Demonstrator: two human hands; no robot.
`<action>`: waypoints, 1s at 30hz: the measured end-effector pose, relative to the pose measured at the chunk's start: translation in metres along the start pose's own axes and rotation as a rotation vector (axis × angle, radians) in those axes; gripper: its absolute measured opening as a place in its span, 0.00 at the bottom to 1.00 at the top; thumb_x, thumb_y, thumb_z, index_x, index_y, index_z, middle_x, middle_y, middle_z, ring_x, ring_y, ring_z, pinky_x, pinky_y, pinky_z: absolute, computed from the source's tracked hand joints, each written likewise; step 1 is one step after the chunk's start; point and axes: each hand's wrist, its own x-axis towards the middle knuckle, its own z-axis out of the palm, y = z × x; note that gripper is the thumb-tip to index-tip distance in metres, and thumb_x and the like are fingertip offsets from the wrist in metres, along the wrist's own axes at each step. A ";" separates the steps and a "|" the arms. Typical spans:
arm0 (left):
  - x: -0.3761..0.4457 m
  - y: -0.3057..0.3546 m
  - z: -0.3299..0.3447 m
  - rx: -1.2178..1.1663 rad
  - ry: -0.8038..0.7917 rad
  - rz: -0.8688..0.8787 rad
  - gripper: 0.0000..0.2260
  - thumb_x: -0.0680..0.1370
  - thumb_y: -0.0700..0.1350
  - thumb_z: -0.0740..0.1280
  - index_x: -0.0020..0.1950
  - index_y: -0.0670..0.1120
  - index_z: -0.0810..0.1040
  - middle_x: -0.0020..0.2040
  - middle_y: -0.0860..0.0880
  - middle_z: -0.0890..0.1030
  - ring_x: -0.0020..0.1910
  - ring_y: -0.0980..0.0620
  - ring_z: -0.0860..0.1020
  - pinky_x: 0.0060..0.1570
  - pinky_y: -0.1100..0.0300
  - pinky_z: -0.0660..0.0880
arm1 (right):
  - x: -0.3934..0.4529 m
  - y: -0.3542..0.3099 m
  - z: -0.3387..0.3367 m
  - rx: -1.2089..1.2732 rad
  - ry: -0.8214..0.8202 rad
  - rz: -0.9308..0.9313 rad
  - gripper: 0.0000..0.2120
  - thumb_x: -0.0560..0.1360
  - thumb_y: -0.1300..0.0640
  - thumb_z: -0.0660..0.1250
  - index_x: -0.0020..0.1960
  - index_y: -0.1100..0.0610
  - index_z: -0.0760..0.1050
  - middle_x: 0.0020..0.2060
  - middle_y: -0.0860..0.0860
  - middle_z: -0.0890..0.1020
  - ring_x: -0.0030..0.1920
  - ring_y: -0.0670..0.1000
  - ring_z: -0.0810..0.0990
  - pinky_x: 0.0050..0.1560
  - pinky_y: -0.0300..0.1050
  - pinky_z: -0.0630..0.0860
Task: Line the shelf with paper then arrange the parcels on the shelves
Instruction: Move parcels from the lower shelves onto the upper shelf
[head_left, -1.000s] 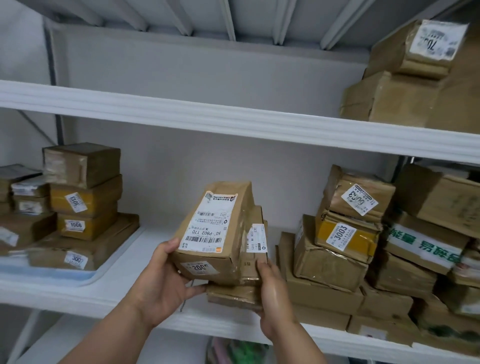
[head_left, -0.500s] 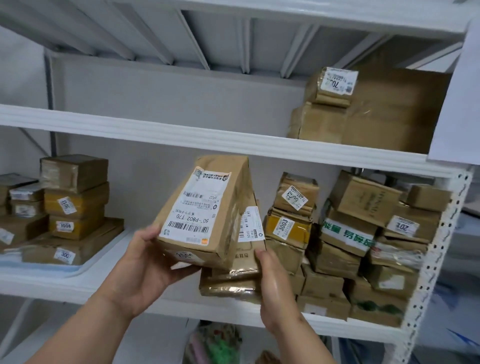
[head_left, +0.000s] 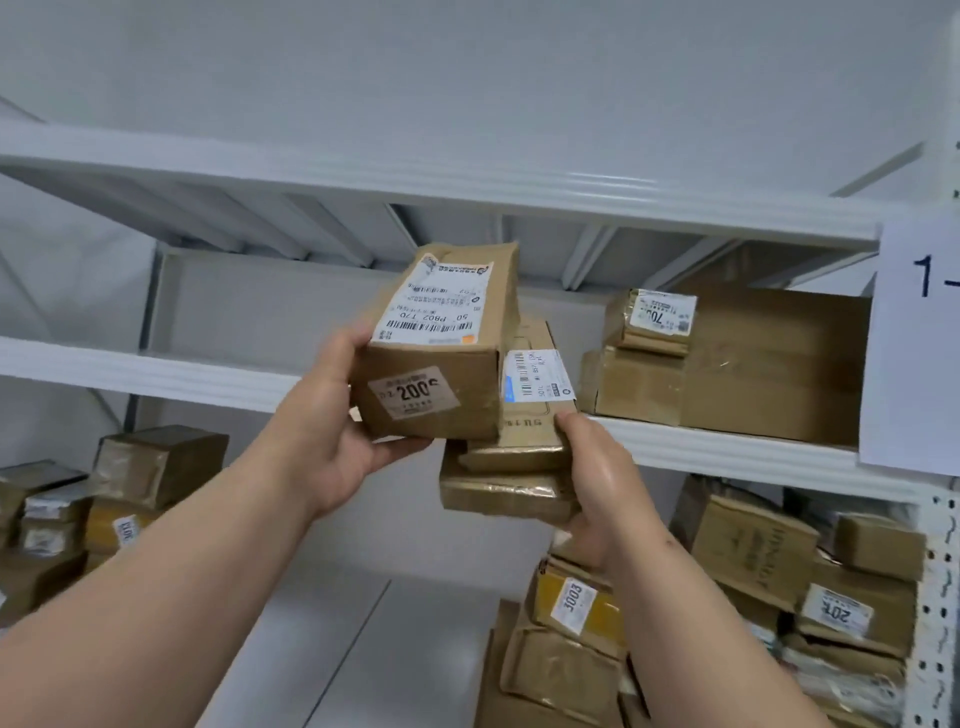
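**Parcels held in both hands before the white shelving**

The left hand (head_left: 332, 415) grips a brown cardboard parcel (head_left: 441, 353) from its left side, the thumb pressed on the upper left edge and the fingers curled beneath its base. The parcel bears a shipping label on its tilted top and a sticker reading "200" on the face toward the camera. The right hand (head_left: 597, 483) clasps a stack of flatter parcels (head_left: 511, 467) at the stack's right end, thumb on top and fingers wrapped underneath. This stack sits just beside and partly behind the larger parcel, touching it; a white-and-blue label shows on its upper piece. Both loads are held in the air in front of the front edge of the middle shelf (head_left: 727, 447). On that shelf, toward its right end, rest a large carton (head_left: 779, 364) and smaller boxes (head_left: 644, 353) stacked against its left side. Below, the lower shelf (head_left: 363, 649) carries a pile of parcels at its right end (head_left: 753, 571) and another pile at its left end (head_left: 130, 493), with bare white surface between. A white sheet marked "1-" (head_left: 919, 338) hangs on the right upright.
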 end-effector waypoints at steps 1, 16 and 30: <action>0.011 0.006 0.008 0.025 0.003 0.001 0.14 0.76 0.58 0.65 0.54 0.52 0.82 0.46 0.47 0.85 0.51 0.44 0.82 0.50 0.42 0.80 | 0.010 -0.010 -0.001 -0.003 0.001 0.024 0.12 0.80 0.49 0.59 0.53 0.50 0.79 0.48 0.53 0.85 0.48 0.56 0.84 0.41 0.49 0.80; 0.172 0.004 0.018 0.383 0.021 -0.172 0.17 0.75 0.63 0.63 0.43 0.50 0.77 0.37 0.49 0.81 0.42 0.48 0.80 0.49 0.51 0.78 | 0.107 -0.060 -0.010 -0.175 0.198 0.083 0.23 0.74 0.34 0.64 0.59 0.50 0.72 0.58 0.56 0.76 0.54 0.60 0.79 0.48 0.61 0.82; 0.215 -0.018 -0.003 0.753 -0.112 -0.060 0.31 0.76 0.72 0.51 0.51 0.47 0.77 0.46 0.47 0.82 0.43 0.46 0.79 0.43 0.57 0.75 | 0.105 -0.047 -0.019 -1.073 0.000 -0.329 0.43 0.63 0.40 0.79 0.73 0.38 0.63 0.66 0.43 0.67 0.63 0.46 0.71 0.68 0.49 0.70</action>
